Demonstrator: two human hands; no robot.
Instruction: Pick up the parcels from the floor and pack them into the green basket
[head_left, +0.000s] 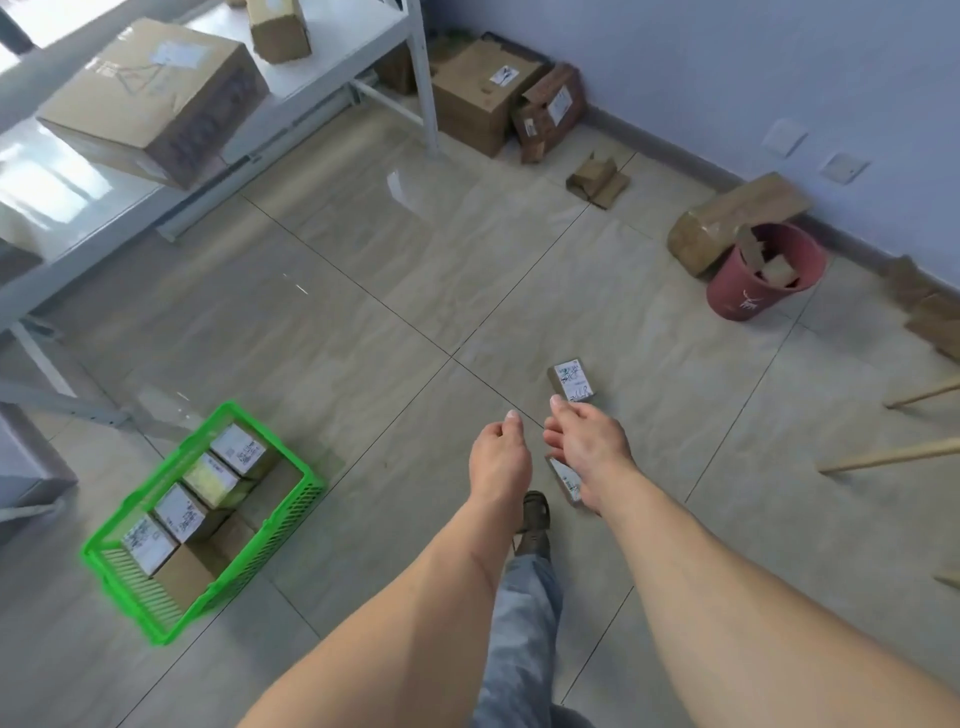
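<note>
The green basket (291, 525) stands on the floor at the lower left, holding several small labelled parcels (182, 512) in a row along its left side. A small brown parcel (571, 382) with a white label lies on the tiles just beyond my right hand (587, 441). Another small parcel (563, 475) lies under that hand, mostly hidden by it. My right hand reaches forward above it with loosely curled fingers and holds nothing. My left hand (498, 452) hangs beside it, fingers loosely curled, empty.
A white metal shelf (332, 62) with large cardboard boxes (156, 98) fills the upper left. More boxes (488, 93) sit along the far wall. A red bin (763, 273) stands at the right, with wooden sticks (893, 457) beyond it. My foot (535, 522) is below my hands.
</note>
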